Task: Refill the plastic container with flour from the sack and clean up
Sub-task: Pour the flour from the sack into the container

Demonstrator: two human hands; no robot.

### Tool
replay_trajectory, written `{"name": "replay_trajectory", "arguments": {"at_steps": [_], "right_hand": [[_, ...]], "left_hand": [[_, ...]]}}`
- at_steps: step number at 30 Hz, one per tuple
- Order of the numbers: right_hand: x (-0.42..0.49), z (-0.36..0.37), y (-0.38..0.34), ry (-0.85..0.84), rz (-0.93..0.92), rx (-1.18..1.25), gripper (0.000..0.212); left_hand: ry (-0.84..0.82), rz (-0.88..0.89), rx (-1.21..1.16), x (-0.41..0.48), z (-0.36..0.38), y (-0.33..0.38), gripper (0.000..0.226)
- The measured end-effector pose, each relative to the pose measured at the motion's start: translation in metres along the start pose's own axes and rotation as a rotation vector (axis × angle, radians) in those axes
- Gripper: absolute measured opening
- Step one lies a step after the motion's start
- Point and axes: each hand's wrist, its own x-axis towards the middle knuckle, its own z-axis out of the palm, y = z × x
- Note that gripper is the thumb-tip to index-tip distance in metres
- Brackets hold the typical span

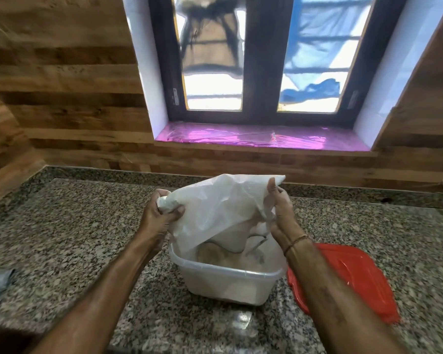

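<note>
Your left grip clenches a bunched corner of the flour sack; your right grip pinches its other edge over the plastic container; red lid just right.

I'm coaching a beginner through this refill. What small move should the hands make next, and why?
Probably raise the sack a little and shake it gently. The left hand and right hand grip its upper corners, its mouth hangs inside the container, the sack bulges as if holding more, and the flour lies low in the container.
</note>
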Motion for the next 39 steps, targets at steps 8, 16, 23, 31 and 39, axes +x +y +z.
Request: {"name": "replay_trajectory", "arguments": {"at_steps": [8, 16, 23, 31, 39], "right_hand": [[-0.008, -0.003, -0.015, -0.080, -0.132, 0.122, 0.039], [-0.008, -0.012, -0.020, -0.053, -0.050, 0.112, 0.051], [-0.006, -0.029, -0.023, -0.086, -0.111, 0.143, 0.017], [-0.011, -0.045, -0.052, -0.008, -0.346, -0.236, 0.014], [-0.010, -0.046, -0.082, 0.018, -0.430, -0.590, 0.013]], "left_hand": [[0.036, 0.094, 0.154, -0.002, -0.003, -0.001, 0.042], [0.142, 0.121, 0.339, -0.004, 0.002, 0.000, 0.045], [0.187, 0.074, 0.304, -0.010, 0.008, 0.002, 0.043], [0.044, 0.102, 0.349, -0.014, 0.018, 0.013, 0.031], [0.089, 0.259, 0.884, 0.008, 0.041, 0.032, 0.024]]}}
